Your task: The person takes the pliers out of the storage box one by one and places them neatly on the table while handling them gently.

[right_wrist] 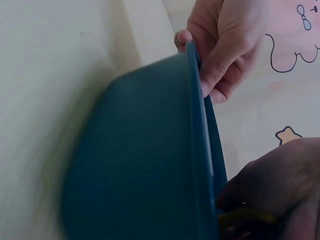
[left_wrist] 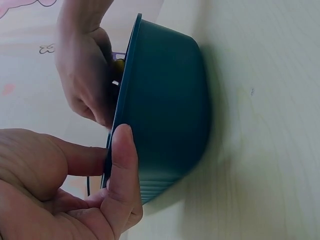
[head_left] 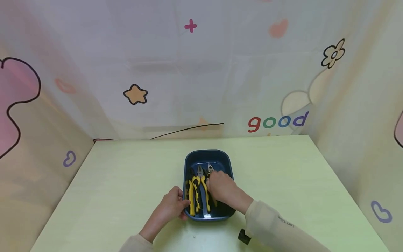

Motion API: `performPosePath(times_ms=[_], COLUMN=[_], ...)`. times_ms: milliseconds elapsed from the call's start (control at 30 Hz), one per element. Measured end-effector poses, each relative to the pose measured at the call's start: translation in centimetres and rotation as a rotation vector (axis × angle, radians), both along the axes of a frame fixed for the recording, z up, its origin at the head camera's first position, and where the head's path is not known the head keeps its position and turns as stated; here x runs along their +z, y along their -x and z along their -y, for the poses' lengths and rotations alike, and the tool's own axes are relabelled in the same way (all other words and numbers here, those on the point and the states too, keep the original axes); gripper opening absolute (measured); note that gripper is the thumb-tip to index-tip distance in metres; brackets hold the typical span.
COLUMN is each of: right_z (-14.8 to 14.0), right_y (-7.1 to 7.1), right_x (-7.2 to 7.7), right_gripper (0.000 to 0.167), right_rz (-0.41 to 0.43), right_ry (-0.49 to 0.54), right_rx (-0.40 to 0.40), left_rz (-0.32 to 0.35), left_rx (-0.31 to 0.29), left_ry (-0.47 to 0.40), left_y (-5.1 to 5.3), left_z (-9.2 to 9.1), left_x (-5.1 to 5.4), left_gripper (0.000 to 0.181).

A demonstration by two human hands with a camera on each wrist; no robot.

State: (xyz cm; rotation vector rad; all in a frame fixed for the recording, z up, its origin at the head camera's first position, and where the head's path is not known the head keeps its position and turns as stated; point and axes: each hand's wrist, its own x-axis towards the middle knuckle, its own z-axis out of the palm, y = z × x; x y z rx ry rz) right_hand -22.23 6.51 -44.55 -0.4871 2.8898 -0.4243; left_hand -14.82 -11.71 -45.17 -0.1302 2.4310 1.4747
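Observation:
A dark blue rectangular tub (head_left: 221,158) stands on the table, holding several pliers (head_left: 197,187) with yellow-and-black handles, side by side with their jaws toward the far end. My left hand (head_left: 171,204) pinches the tub's left rim near the front corner; the left wrist view shows the thumb and fingers on either side of that rim. My right hand (head_left: 223,187) reaches into the tub's right side, its fingers curled around the rightmost pliers (head_left: 211,168). Their metal jaws show beyond the fist, while the hand hides most of the handles. A yellow handle (right_wrist: 245,216) shows under the hand in the right wrist view.
The pale green tabletop (head_left: 132,168) extends around the tub. Behind it hangs a printed cloth backdrop (head_left: 176,70), with cloth on both sides too. A small black object (head_left: 244,237) sits beside the right sleeve (head_left: 277,224).

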Motion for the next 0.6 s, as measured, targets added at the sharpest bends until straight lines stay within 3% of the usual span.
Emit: performPosePath(times_ms=[267,600], right_z=[0.1,0.2], right_y=[0.9,1.6], right_x=[0.5,1.0], right_gripper=[0.051,0.047], right_rz=[0.017,0.062], right_ry=[-0.023,-0.105], right_rx=[-0.011,0.011], left_rz=[0.021,0.006], left_rx=[-0.004,-0.006], left_ry=[0.004,-0.028], left_y=[0.1,-0.1], left_z=[0.0,0.2], left_x=[-0.2,-0.3], left_gripper=[0.018,0.018])
